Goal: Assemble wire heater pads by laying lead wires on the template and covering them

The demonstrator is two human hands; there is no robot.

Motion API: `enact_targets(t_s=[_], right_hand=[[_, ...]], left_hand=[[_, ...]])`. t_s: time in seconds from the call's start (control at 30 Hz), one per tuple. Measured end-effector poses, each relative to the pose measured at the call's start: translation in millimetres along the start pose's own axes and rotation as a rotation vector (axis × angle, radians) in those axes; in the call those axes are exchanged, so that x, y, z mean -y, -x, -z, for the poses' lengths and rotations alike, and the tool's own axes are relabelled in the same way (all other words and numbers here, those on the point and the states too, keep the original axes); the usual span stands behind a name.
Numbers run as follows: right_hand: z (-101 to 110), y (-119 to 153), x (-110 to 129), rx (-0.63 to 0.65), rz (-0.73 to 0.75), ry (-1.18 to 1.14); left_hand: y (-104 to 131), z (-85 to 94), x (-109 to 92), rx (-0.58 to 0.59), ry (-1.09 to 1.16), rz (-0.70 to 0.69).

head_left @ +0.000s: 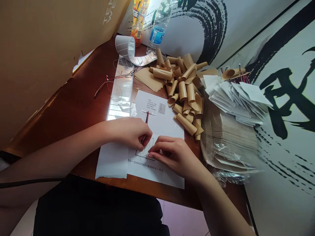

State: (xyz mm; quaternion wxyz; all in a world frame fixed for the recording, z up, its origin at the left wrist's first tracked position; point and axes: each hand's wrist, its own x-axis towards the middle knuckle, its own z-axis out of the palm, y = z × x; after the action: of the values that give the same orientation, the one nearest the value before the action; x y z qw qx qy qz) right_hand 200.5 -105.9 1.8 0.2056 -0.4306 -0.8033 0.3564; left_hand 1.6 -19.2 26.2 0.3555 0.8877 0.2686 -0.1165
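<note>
A white printed sheet (169, 126) with a drawn rectangle and the text "RS-206DC-E001-01" lies under both hands. Over the rectangle, my left hand (130, 132) is closed, thumb and fingers pinched low; what they grip is hidden. Thin red and black wires (147, 117) run from a clear strip (148, 113) on the sheet down to this hand. My right hand (173, 152) is closed too, thumb and fingertips brought together at the rectangle's right side. Anything between those fingertips is too small to name. The left wrist rests over a silvery label strip (120, 95).
Rolled brown paper pieces (183, 90) pile up behind the sheet, near flat brown papers (149, 78). Loose wires (107, 78) cross the label strip. Two bottles (157, 34) (139, 23) stand at the back. Bagged stacked sheets (231, 137) fill the right; a large cardboard box (56, 49) borders the left.
</note>
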Motion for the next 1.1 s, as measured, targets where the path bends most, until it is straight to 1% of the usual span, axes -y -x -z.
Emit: enact_targets(t_s=[0.2,0.3,0.4,0.5,0.6,0.77,0.93,1.1], right_hand=[[-1.1,-3.8,2.6,-0.031,-0.022,-0.047],[-3.2,-4.6,3.5,-0.05,-0.059,-0.056],[-5.6,-5.2,3.1,-0.108,-0.077,-0.021],[-7.9,-5.9,1.1,-0.185,-0.05,0.046],[-9.9,-6.3,-1.1,-0.229,-0.034,0.099],[-11.3,-6.1,-2.5,-0.227,-0.021,0.127],[-12.2,-5.6,-4.3,-0.209,-0.011,0.128],[-15.8,-5.8,-7.9,-0.254,0.028,0.162]], left_hand=[[-0.2,0.1,1.0,0.001,0.008,0.007],[0.6,0.7,0.3,0.005,0.01,0.014],[0.9,0.7,-0.4,0.009,0.0,0.017],[1.6,0.7,-0.8,0.008,-0.015,0.012],[2.9,1.5,-1.2,0.017,-0.023,0.013],[3.8,3.7,-3.2,0.046,-0.014,0.029],[1.5,0.6,-5.3,0.017,-0.033,0.067],[0.8,-2.3,-6.1,-0.001,-0.061,0.085]])
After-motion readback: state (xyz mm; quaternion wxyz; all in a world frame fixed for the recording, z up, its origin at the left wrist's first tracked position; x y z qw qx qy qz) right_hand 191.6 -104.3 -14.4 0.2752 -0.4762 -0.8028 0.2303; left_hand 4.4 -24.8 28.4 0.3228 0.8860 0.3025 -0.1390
